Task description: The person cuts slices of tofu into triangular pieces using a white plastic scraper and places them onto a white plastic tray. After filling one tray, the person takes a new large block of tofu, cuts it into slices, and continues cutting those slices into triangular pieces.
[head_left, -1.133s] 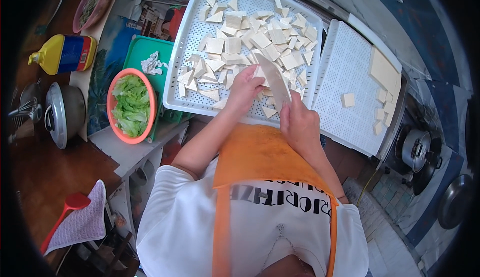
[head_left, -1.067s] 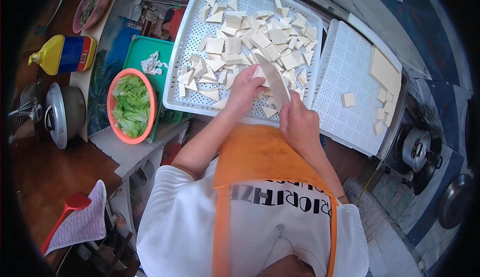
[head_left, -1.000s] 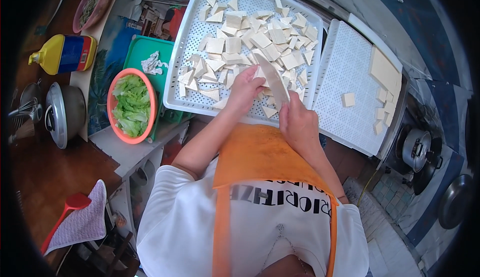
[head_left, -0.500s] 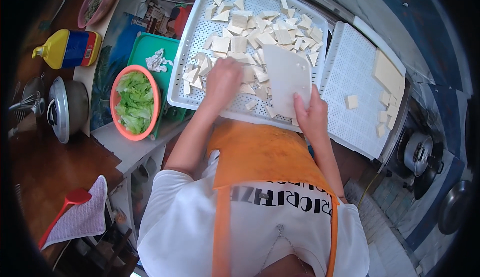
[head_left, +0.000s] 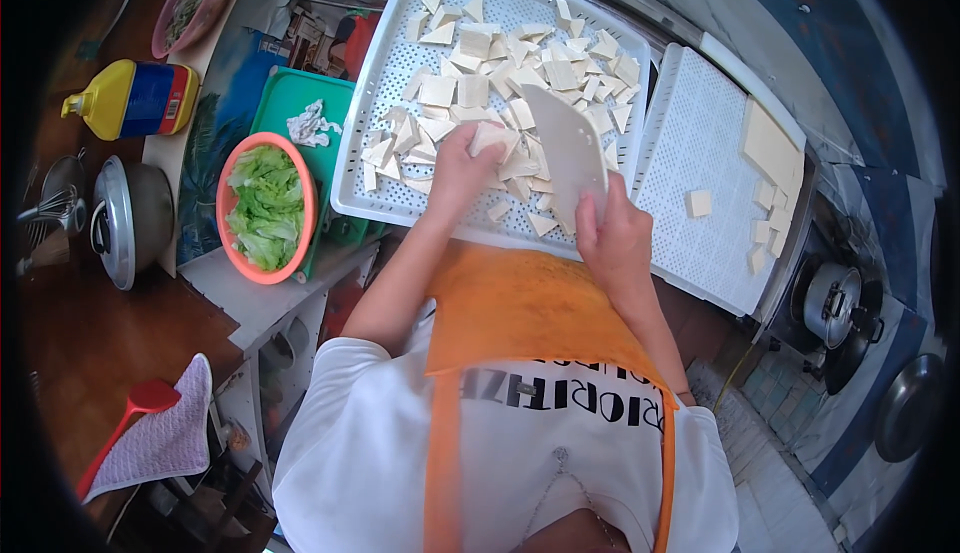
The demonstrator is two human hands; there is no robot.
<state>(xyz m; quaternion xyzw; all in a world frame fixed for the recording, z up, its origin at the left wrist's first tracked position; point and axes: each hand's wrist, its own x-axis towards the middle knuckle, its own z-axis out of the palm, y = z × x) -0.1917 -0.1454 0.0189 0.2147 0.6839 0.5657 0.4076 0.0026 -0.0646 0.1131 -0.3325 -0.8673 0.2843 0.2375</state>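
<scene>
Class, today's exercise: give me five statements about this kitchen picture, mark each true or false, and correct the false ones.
1. The right hand holds a broad-bladed knife. True.
2. The left hand is empty. False: it holds a pale piece.
3. The large white tray bears more pieces than the white tray to its right. True.
4. The yellow jug is to the right of both trays. False: it is to their left.
5. Leafy greens lie in an orange bowl. True.

Lettuce (head_left: pixel 265 205) in orange basin (head_left: pixel 268 276); yellow jug (head_left: pixel 150 101); lidded pot (head_left: pixel 150 215).
</scene>
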